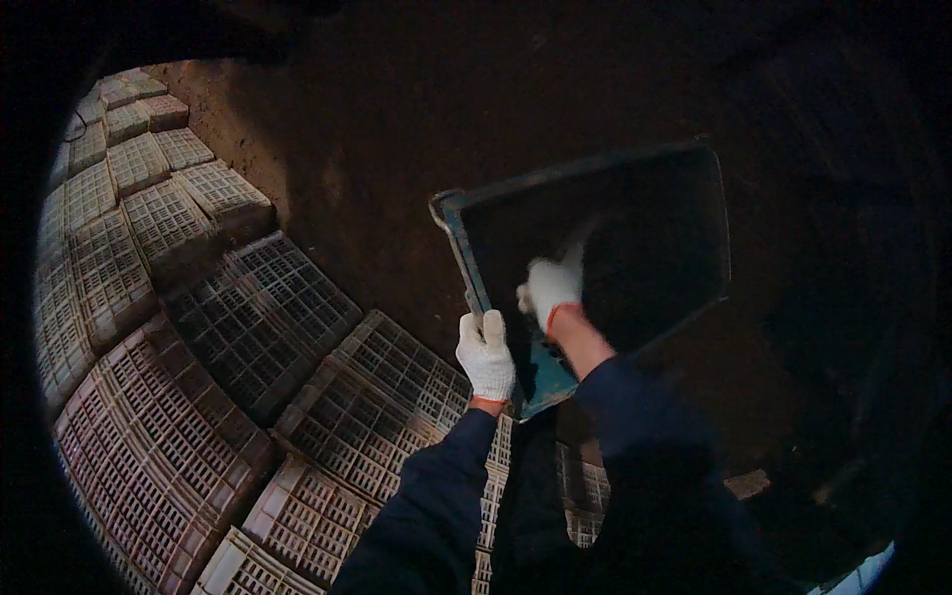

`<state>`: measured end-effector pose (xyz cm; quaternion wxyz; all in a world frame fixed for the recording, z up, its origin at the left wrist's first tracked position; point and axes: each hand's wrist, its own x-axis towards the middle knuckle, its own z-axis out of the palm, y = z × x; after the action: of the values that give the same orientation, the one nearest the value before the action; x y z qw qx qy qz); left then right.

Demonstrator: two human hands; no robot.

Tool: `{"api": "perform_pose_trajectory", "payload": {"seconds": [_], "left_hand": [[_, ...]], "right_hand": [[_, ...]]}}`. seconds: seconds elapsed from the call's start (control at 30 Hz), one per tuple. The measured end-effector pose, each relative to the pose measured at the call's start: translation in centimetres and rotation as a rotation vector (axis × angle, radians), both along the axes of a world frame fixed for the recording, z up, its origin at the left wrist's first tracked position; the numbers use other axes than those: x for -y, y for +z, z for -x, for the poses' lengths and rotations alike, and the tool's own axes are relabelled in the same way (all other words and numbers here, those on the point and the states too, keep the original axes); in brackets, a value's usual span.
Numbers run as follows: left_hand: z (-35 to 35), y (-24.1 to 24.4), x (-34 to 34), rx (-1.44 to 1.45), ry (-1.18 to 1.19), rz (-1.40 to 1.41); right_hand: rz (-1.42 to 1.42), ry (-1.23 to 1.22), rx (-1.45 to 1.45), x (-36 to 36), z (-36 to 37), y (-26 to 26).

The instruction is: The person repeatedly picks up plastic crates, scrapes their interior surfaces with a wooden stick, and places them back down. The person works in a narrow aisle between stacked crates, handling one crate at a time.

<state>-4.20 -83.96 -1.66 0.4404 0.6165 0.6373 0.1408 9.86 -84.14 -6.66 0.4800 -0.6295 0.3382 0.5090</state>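
Observation:
A blue-green bin or tub (pixel 552 378) with a worn rim lies tilted before me, its inside mostly in deep shadow. My left hand (pixel 487 357), in a white knit glove with an orange cuff, grips the near left part of the rim. Along that side, the edge looks pale and chipped or bent. My right hand (pixel 554 286), gloved the same way, is over the bin's opening and closed like a fist. From it projects a pale, blurred, tapering thing (pixel 580 242), which looks like a blade-like tool. Its exact kind is not clear.
Many slotted plastic crates (pixel 160 454), dusty and pale, are packed tightly in rows at left and run below my left arm. Dark brown ground (pixel 357 178) lies beyond the bin. A small pale fragment (pixel 746 484) lies at lower right. The right side is very dark.

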Motion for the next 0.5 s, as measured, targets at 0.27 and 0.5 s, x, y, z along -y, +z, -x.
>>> {"api": "perform_pose_trajectory", "payload": {"seconds": [0.27, 0.5], "left_hand": [[0.0, -1.4, -1.1, 0.067, -0.059, -0.118], [-1.2, -0.1, -0.5, 0.091, -0.113, -0.121]], "right_hand": [[-0.1, 0.257, -0.048, 5.8, -3.6, 1.6], [0.121, -0.06, 0.105, -2.2, -5.5, 3.7]]}}
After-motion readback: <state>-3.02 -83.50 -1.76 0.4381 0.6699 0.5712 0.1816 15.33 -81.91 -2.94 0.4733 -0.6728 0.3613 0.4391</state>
